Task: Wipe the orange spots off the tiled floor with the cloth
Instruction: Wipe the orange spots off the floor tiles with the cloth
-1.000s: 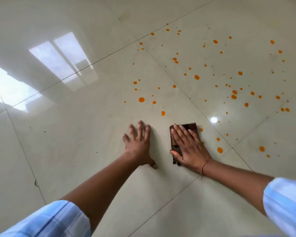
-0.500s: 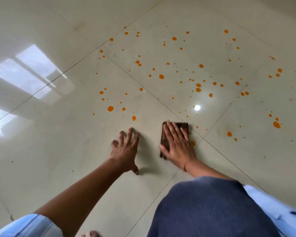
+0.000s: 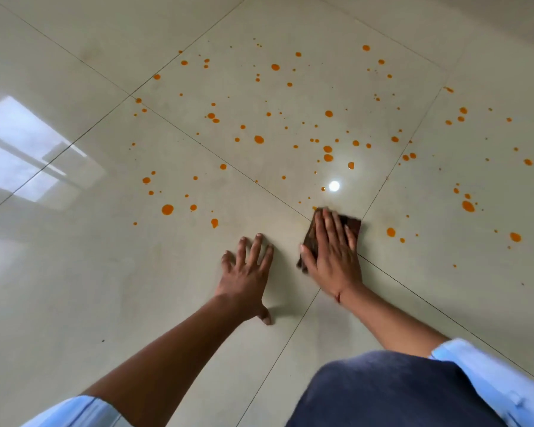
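Right hand [image 3: 332,255], fingers flat and spread, presses dark cloth [image 3: 352,224] on tiled floor [image 3: 74,303]; cloth has slid forward to tile-joint crossing, over the spot beside it half a second ago. Left hand [image 3: 245,277] splayed open, bracing on bare tile. Orange spots [image 3: 259,139] mostly remain beyond cloth. Knee [image 3: 392,392] near; nothing blocks path.

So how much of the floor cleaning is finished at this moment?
Barely begun. The floor nearest the person shows no spots, though whether it was wiped cannot be told. In hand: the right hand presses the dark cloth flat where the tile joints cross; the left hand rests flat beside it, empty. Left: nearly all the orange spots, scattered ahead and to both sides.
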`<action>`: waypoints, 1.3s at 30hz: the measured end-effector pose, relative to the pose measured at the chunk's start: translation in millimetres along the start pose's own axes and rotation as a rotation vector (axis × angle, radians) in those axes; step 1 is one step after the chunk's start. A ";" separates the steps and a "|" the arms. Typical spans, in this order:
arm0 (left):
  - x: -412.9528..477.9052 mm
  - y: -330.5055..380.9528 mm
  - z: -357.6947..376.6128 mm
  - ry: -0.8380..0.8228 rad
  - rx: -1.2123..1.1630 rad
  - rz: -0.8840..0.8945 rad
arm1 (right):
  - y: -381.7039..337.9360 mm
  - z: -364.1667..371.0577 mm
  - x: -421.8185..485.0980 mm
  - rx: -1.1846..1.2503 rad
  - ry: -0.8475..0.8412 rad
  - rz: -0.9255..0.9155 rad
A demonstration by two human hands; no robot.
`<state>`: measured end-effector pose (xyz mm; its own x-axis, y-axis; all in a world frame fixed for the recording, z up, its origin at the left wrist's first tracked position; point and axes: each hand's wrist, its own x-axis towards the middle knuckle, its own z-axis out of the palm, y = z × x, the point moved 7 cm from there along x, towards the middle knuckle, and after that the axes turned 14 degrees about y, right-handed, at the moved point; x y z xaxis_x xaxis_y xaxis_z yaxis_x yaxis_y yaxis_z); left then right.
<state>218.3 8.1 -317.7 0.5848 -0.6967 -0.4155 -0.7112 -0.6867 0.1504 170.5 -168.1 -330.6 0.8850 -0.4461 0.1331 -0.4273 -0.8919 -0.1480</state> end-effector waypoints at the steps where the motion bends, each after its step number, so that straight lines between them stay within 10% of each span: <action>1: -0.7 0.3 0.6 -0.006 -0.010 -0.004 | -2.5 -2.8 -24.8 -0.009 -0.030 -0.068; 9: -2.3 -2.6 -2.5 0.040 -0.070 0.005 | -8.0 6.2 50.7 0.017 0.014 0.045; 14: -3.4 -25.7 -7.0 0.080 -0.067 0.027 | -27.7 9.7 -1.1 0.052 -0.087 -0.478; 18: -3.8 -32.7 -3.3 0.086 -0.047 0.070 | -18.8 11.5 63.9 0.037 0.043 0.014; 23: -9.3 -37.1 -2.1 0.123 -0.114 0.063 | -61.3 19.3 30.7 0.059 -0.082 -0.661; 27: -21.6 -51.8 0.9 0.173 -0.132 0.017 | -57.0 17.5 64.9 0.093 0.018 -0.139; 31: -36.9 -88.5 -6.5 0.247 -0.150 -0.113 | -118.7 26.7 6.4 0.159 -0.086 -0.909; 36: -52.8 -147.4 -9.6 0.218 -0.109 -0.284 | -112.3 28.6 69.9 0.147 -0.028 -0.267; 39: -56.0 -168.1 -4.8 0.192 -0.155 -0.351 | -162.5 38.4 23.1 0.157 -0.094 -0.859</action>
<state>307.0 161.5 -315.4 0.8534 -0.4312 -0.2930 -0.3977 -0.9019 0.1688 267.5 -30.7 -341.1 0.9034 0.3890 0.1805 0.4180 -0.8928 -0.1680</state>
